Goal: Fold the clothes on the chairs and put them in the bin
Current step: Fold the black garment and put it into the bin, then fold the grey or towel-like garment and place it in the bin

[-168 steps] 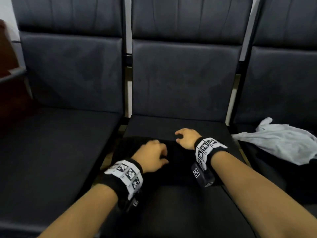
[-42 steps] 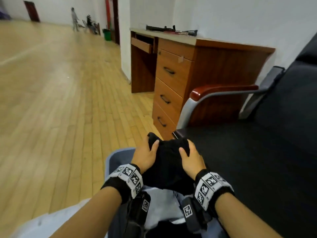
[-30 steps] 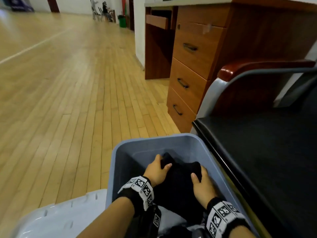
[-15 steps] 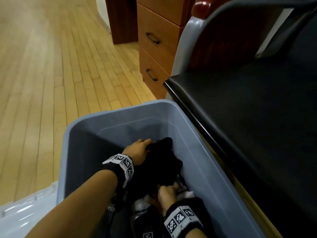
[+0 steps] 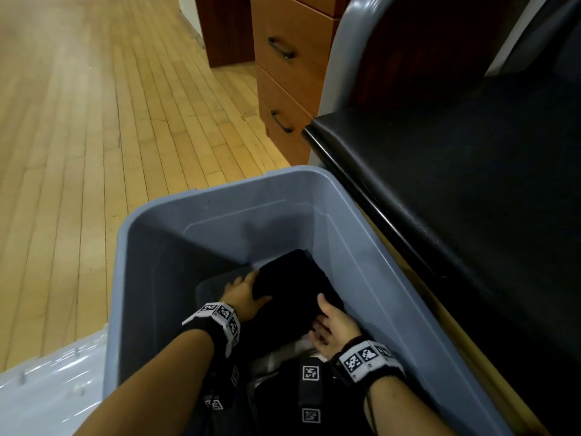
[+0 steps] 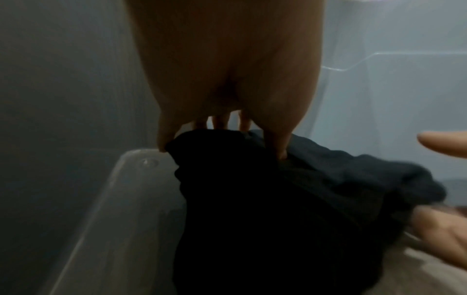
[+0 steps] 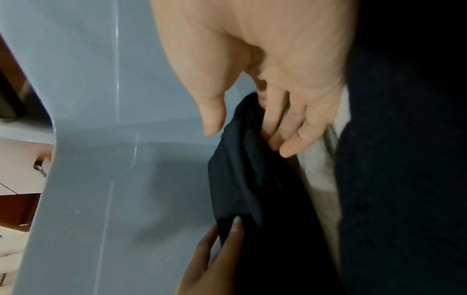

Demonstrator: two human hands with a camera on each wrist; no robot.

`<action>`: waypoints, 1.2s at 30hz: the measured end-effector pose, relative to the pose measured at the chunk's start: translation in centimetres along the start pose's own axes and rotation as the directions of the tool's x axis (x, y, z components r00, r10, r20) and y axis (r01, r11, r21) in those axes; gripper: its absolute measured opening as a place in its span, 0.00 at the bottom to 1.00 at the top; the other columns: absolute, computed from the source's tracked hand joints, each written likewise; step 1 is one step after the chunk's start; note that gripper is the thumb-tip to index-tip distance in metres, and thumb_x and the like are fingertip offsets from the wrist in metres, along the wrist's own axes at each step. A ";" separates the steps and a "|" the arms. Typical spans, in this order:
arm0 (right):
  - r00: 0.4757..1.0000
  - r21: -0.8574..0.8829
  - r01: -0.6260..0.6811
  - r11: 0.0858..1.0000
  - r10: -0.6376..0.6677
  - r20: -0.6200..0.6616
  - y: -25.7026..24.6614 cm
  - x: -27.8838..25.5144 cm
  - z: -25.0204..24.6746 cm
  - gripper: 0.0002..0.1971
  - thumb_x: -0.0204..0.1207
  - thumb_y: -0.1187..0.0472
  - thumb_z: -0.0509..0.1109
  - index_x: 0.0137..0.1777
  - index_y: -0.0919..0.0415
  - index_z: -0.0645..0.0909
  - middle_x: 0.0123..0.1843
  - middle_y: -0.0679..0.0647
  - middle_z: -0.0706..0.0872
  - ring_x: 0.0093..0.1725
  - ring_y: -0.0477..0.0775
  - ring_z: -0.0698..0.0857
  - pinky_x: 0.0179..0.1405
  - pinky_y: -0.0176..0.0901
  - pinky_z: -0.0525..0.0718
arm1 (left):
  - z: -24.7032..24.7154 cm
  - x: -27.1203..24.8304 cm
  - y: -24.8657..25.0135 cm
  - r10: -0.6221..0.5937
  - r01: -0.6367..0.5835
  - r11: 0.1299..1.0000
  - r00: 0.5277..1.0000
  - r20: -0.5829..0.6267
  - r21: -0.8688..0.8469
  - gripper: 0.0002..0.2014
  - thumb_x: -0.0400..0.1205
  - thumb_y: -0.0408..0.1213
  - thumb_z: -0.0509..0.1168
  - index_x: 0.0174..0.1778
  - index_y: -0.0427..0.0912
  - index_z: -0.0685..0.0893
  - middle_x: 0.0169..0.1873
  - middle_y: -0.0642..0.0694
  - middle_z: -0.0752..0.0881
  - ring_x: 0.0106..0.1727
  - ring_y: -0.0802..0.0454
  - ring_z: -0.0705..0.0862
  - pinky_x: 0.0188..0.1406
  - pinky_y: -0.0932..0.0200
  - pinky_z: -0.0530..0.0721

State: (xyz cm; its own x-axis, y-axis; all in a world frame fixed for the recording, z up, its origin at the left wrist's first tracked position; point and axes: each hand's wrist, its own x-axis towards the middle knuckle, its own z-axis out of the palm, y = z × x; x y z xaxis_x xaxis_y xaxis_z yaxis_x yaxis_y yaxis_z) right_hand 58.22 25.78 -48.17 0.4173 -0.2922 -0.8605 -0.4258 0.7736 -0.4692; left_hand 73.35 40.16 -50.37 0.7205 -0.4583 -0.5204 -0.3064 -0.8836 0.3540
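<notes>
We see the folded black garment (image 5: 295, 287) lying low inside the grey plastic bin (image 5: 317, 190), which stands on the wooden floor (image 5: 78, 136) just beside the black chair seat (image 5: 471, 171). Our left hand (image 5: 243, 298) grips its left edge, thumb on top and fingers underneath. Our right hand (image 5: 331, 330) has loosely spread fingers, seemingly tucked under the garment's near edge above something pale (image 7: 326, 179), thumb clear of the cloth.

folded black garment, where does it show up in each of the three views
Head: folded black garment low centre, inside the grey bin, between both hands.
Left wrist: garment centre to lower right, under the fingers.
Right wrist: garment centre, running down.
Shared landmark: the bin's grey wall.
</notes>
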 end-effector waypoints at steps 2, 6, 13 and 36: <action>1.000 -0.008 -0.001 1.000 0.001 -0.012 0.1 0.4 0.0 0.14 0.79 0.51 0.72 0.55 0.61 0.80 0.52 0.57 0.83 0.42 0.50 0.79 0.35 0.42 0.79 | 0.2 0.2 -0.1 0.021 -0.021 1.000 1.000 0.008 0.007 0.37 0.82 0.56 0.64 0.84 0.55 0.56 0.77 0.39 0.68 0.78 0.33 0.64 0.78 0.46 0.63; 0.999 -0.024 0.045 0.999 -0.045 0.015 0.1 0.5 0.3 0.13 0.83 0.56 0.66 0.66 0.57 0.79 0.59 0.58 0.81 0.57 0.57 0.80 0.44 0.52 0.80 | 0.2 0.0 0.9 -0.016 0.016 1.000 1.000 -0.012 0.008 0.37 0.81 0.56 0.65 0.83 0.59 0.56 0.78 0.38 0.66 0.78 0.31 0.62 0.79 0.44 0.61; 0.980 -0.012 0.131 0.991 -0.128 0.152 -0.5 1.3 -1.3 0.13 0.86 0.57 0.61 0.67 0.49 0.81 0.75 0.55 0.77 0.77 0.60 0.70 0.78 0.62 0.65 | 0.4 -1.8 1.1 -0.423 0.371 0.759 0.906 0.028 -0.535 0.58 0.62 0.66 0.77 0.78 0.31 0.64 0.71 0.34 0.76 0.70 0.38 0.78 0.67 0.56 0.77; 0.978 -0.501 0.180 0.847 -0.211 -0.005 -2.9 -8.4 -0.8 0.07 0.82 0.66 0.61 0.48 0.64 0.81 0.53 0.63 0.82 0.49 0.62 0.81 0.35 0.44 0.79 | -5.5 -10.4 6.0 -0.358 0.350 0.924 0.934 -0.021 -0.157 0.20 0.82 0.41 0.62 0.67 0.35 0.80 0.66 0.39 0.83 0.67 0.42 0.82 0.62 0.56 0.79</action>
State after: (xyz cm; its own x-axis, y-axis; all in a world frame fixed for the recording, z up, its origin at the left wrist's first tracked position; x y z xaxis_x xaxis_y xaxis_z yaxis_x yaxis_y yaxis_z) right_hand 55.28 25.54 -39.70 0.4938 -0.4514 -0.7432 -0.6875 0.3207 -0.6516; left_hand 67.37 40.15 -38.55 0.7956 -0.1098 -0.5958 0.0667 -0.9616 0.2664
